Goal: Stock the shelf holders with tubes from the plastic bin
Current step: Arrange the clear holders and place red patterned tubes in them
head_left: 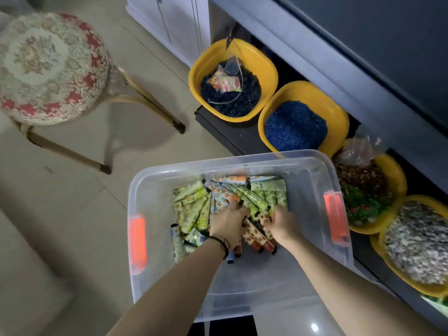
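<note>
- Stool (48,69), far left: round brocade cushion, red and cream; thin gilt legs standing on the tiled floor (72,214).
- Plastic bin (242,287), centre and low in the view: clear walls, no lid on. One orange latch (137,241) sits on its left rim.
- Tubes (194,207): loose heap in the far half of the bin, lying flat and crossing each other. The near half of the bin floor is bare. No tube is outside the bin.
- Left hand (229,226): inside the bin, palm down on the heap. Grip clamped, with fingers curled over a fan of green-printed tubes (252,204). A dark cord (221,243) is around the wrist.
- Right hand (283,221): inside the bin, just beside the left. Grip clamped, with fingers curled round red-printed tubes (254,236), whose capped ends point toward the person. Motion blur here, so I cannot count the tubes held.
- Second orange latch (335,217): on the bin's right rim.
- Low dark shelf (218,127): behind and right of the bin, carrying a row of yellow bowls.
- First bowl (201,69): dark beads with a small clear bag on top.
- Second bowl (303,89): blue granules.
- Third bowl (397,170): mixed red and green bits and a crumpled bag.
- Fourth bowl (388,263): grey-white chips.
</note>
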A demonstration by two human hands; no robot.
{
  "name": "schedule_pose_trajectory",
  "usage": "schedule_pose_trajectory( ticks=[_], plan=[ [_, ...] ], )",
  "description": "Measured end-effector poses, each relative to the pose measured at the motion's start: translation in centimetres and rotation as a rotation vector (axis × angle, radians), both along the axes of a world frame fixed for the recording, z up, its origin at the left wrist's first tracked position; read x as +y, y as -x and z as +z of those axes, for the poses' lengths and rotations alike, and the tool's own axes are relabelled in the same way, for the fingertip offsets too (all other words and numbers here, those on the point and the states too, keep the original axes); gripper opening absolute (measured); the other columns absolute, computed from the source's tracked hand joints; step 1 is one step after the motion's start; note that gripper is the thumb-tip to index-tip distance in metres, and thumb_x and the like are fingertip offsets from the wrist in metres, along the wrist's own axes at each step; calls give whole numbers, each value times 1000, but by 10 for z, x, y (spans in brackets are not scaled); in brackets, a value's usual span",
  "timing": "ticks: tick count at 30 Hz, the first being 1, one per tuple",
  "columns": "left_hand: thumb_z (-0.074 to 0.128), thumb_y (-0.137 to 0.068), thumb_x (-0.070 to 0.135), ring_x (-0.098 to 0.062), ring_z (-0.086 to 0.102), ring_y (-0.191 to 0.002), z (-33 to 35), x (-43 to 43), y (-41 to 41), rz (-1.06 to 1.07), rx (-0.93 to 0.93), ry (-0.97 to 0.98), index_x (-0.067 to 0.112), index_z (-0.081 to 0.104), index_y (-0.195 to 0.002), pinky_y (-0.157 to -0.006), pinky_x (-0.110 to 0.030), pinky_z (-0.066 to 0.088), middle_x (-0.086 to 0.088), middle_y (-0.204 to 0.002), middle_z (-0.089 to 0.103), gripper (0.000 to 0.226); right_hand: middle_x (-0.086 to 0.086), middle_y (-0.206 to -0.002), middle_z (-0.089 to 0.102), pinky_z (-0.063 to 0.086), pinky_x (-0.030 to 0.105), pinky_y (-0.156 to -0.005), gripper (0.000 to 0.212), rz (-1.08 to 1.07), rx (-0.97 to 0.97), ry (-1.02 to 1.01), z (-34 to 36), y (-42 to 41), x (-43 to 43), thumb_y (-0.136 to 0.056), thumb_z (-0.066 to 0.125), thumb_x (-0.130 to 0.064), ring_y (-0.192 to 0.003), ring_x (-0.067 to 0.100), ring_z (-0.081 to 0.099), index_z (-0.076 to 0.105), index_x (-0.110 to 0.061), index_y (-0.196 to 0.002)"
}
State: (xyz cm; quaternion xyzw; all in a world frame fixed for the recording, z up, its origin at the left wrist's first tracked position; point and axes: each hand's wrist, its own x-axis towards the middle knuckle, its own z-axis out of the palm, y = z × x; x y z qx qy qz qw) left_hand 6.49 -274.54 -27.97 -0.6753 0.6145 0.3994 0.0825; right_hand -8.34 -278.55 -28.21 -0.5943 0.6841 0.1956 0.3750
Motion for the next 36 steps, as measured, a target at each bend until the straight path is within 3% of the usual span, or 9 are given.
schedule_pose_trajectory(
  ticks=[4, 11, 14, 17, 21, 23, 31, 33, 36],
  plan=[
    [61, -87, 18, -26, 48, -105, -12, 7, 3, -86, -57, 12, 30, 52, -126, -80, -40, 51, -4, -121, 40, 42, -4, -71, 44, 35, 28, -59, 31, -40, 2, 14, -4, 0, 6, -87, 68, -29, -76, 22, 50, 41, -14, -89],
    [64, -79, 10, -23, 45, -96, -24, 9, 14, 53, -58, 102, 24, 60, -97, -57, -31, 39, -1, -109, 38, 23, 4, -99, 62, 41, 28, -69, 40, -118, -67, -53, -17, 5, 1, -81, 75, -30, -92, 25, 60, 54, -11, -109],
    [65, -76, 7, -19, 42, -87, -27, 10, 7, 34, -15, 109, 23, 57, -86, -57, -28, 37, 2, -104, 35, 21, -4, -88, 57, 40, 28, -65, 34, -115, -91, -96, -16, 7, 0, -75, 79, -30, -82, 18, 55, 57, -18, -97],
    [61, -83, 11, -18, 46, -90, -22, 9, 0, 16, 54, 102, 24, 60, -89, -59, -28, 38, 3, -106, 36, 14, -6, -72, 49, 33, 30, -56, 34, -20, -106, -105, -11, 8, 4, -74, 77, -28, -71, 19, 50, 43, -23, -75],
    [59, -88, 22, -8, 43, -90, -13, 7, -1, 40, 174, 112, 25, 62, -93, -57, -15, 31, 10, -107, 43, 6, -7, -78, 53, 34, 28, -57, 24, 45, -116, -57, 3, 7, 6, -80, 72, -25, -78, 21, 54, 49, -23, -80],
    [58, -90, 23, -8, 44, -94, -5, 4, -2, -48, 210, 168, 24, 62, -92, -65, -18, 38, 11, -106, 49, 4, -4, -80, 57, 33, 27, -54, 23, 61, -152, -20, 12, 6, 5, -78, 74, -23, -78, 21, 56, 51, -23, -79],
    [44, -97, 18, -17, 59, -64, 76, -30, -49, -93, 377, 177, 15, 46, -93, -59, -35, 48, 0, -77, 62, 6, -7, -52, 39, 27, 30, -54, 46, 33, -351, 180, 100, -23, -24, -70, 80, -18, -54, 11, 36, 38, -22, -52],
    [46, -98, 25, -14, 61, -67, 111, -48, -69, -112, 411, 218, 16, 48, -93, -63, -33, 50, 6, -80, 62, 10, -2, -50, 43, 28, 32, -55, 38, 46, -403, 242, 135, -35, -38, -71, 78, -14, -53, 14, 38, 47, -13, -49],
    [49, -96, 35, -17, 62, -78, 174, -76, -101, -186, 413, 313, 15, 54, -97, -73, -33, 49, 2, -88, 67, 21, 5, -61, 63, 33, 21, -52, 16, 132, -418, 376, 200, -59, -56, -79, 74, -14, -56, 15, 51, 69, -3, -67]
  ],
)
